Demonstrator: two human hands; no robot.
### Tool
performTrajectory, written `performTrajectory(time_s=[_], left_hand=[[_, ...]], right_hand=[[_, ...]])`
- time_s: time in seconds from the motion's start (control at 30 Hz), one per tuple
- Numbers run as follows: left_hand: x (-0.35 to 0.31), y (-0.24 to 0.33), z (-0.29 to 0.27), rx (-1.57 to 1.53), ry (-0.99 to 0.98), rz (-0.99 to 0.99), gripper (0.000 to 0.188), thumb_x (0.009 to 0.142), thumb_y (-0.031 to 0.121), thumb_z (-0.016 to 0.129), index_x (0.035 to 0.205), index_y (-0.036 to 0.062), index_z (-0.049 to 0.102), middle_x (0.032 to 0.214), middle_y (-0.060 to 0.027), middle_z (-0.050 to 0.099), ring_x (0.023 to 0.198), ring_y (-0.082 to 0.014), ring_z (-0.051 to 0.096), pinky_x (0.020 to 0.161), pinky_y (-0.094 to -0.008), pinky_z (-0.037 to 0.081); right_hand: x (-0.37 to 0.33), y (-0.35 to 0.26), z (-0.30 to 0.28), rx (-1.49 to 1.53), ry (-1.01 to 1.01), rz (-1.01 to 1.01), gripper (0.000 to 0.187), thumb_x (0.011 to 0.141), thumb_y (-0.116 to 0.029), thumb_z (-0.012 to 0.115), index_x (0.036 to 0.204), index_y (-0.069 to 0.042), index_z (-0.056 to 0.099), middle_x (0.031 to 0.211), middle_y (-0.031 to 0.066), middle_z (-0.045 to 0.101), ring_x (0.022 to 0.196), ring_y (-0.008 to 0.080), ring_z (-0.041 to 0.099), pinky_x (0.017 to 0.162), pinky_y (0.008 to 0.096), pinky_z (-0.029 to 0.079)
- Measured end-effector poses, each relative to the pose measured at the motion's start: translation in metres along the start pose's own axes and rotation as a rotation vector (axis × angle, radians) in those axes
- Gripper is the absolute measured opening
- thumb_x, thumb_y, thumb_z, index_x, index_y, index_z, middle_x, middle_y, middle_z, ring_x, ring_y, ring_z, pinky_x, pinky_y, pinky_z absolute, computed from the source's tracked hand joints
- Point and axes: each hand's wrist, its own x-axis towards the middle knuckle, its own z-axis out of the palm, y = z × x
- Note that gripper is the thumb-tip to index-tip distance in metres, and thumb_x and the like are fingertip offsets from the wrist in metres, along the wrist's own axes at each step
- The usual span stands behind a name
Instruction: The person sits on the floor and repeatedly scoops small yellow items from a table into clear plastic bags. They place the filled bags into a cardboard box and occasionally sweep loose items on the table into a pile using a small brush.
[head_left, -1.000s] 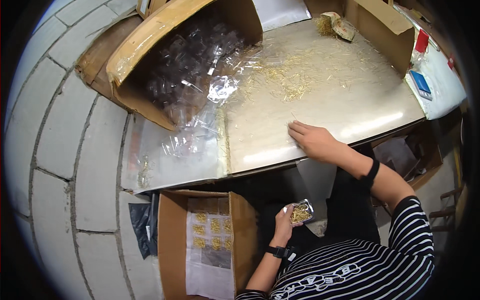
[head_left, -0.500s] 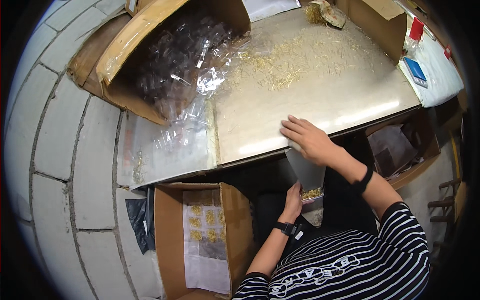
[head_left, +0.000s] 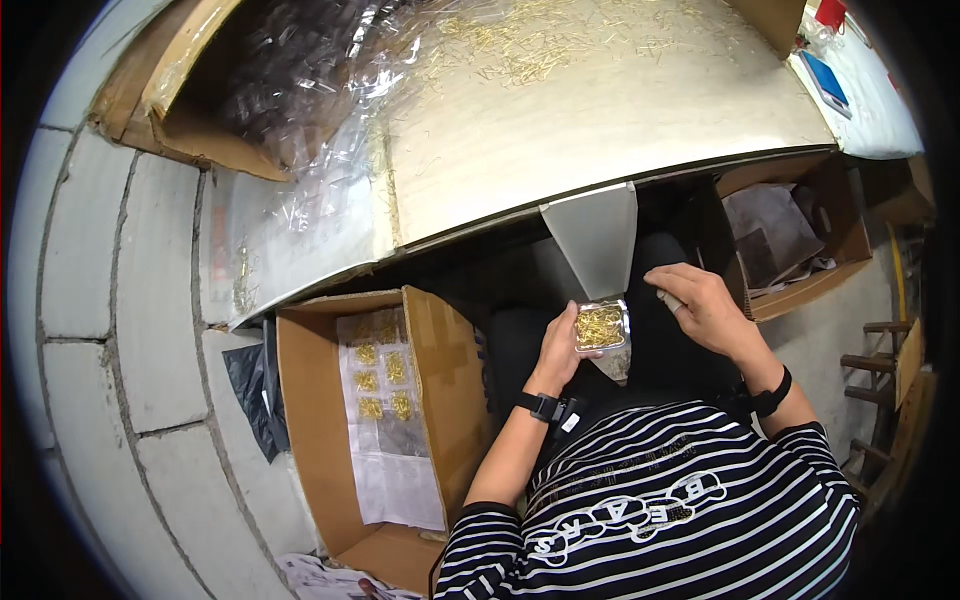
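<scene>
"Left hand (head_left: 558, 347) first, please: how does it stand?"

"It pinches a small clear box (head_left: 627, 330) at the left side, between the thumb and the fingers. Inside this box lie many thin gold-coloured pins (head_left: 601, 327). Let us take the box as the centre of our clock."

"And the right hand (head_left: 704, 308)?"

"It is near three o'clock, apart from the box. Its fingers are bent and held close together; whether something is between them, I cannot tell."

"What comes a little farther?"

"At twelve o'clock, just beyond the box, is a grey chute (head_left: 592, 235), wide above and narrower below. I cannot say if its lower end touches the box."

"Around these?"

"Between eight and nine o'clock stands an open carton (head_left: 455, 365), with small packs (head_left: 367, 381) of gold-coloured pieces in rows on white paper (head_left: 395, 490). At two o'clock is a second carton (head_left: 852, 222), which holds greyish sheets (head_left: 768, 225)."

"And farthest?"

"At twelve o'clock spreads the pale table (head_left: 600, 140). Loose gold-coloured pieces (head_left: 520, 50) are scattered on its far part, toward half past eleven. Clear plastic pieces (head_left: 320, 110) are heaped at ten o'clock, and a blue device (head_left: 824, 82) lies between one and two."
</scene>
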Motion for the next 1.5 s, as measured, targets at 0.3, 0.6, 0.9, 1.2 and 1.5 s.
performTrajectory(time_s=[0.3,0.6,0.9,1.2,1.5], left_hand=[[-0.046,0.027,0.027,0.082,0.115,0.211,0.036,0.100,0.032,0.041,0.118,0.0026,0.051,0.100,-0.0099,0.063,0.082,-0.0171,0.067,0.057,-0.0303,0.061],[-0.060,0.043,0.043,0.020,0.144,0.383,0.034,0.100,0.031,0.041,0.116,0.0032,0.053,0.100,-0.0090,0.064,0.082,-0.0170,0.068,0.057,-0.0291,0.060],[-0.071,0.056,0.055,0.012,0.143,0.460,0.038,0.100,0.033,0.040,0.116,0.0010,0.052,0.105,-0.0118,0.063,0.086,-0.0203,0.067,0.058,-0.0305,0.061],[-0.080,0.055,0.051,-0.007,0.305,0.495,0.044,0.100,0.040,0.035,0.119,0.0028,0.050,0.104,-0.0098,0.062,0.084,-0.0168,0.066,0.055,-0.0302,0.059],[-0.174,0.131,0.007,0.074,0.509,0.676,0.039,0.100,0.036,0.036,0.114,0.0051,0.056,0.101,-0.0077,0.063,0.084,-0.0150,0.065,0.057,-0.0287,0.058]], right_hand=[[0.007,-0.019,0.053,-0.140,-0.154,-0.348,0.052,0.074,-0.005,0.064,0.124,-0.002,0.052,0.129,0.0167,0.053,0.127,0.0306,0.044,0.106,0.0452,0.035],[0.021,-0.038,0.056,0.247,-0.087,-0.269,0.057,0.081,-0.004,0.061,0.134,-0.001,0.043,0.137,0.0180,0.045,0.129,0.0331,0.042,0.108,0.0410,0.034],[0.033,-0.024,0.053,0.859,0.028,0.251,0.018,0.091,-0.006,0.052,0.104,0.004,0.060,0.086,0.0057,0.064,0.078,0.0114,0.060,0.072,0.0270,0.048],[0.051,-0.057,0.067,0.127,0.082,0.093,0.009,0.073,-0.004,0.060,0.080,0.000,0.057,0.070,0.0182,0.060,0.060,0.0325,0.059,0.057,0.0383,0.046],[0.104,-0.136,0.085,0.200,-0.037,-0.111,0.033,0.085,-0.001,0.048,0.117,-0.008,0.054,0.075,0.0197,0.061,0.068,0.0347,0.062,0.065,0.0374,0.048]])
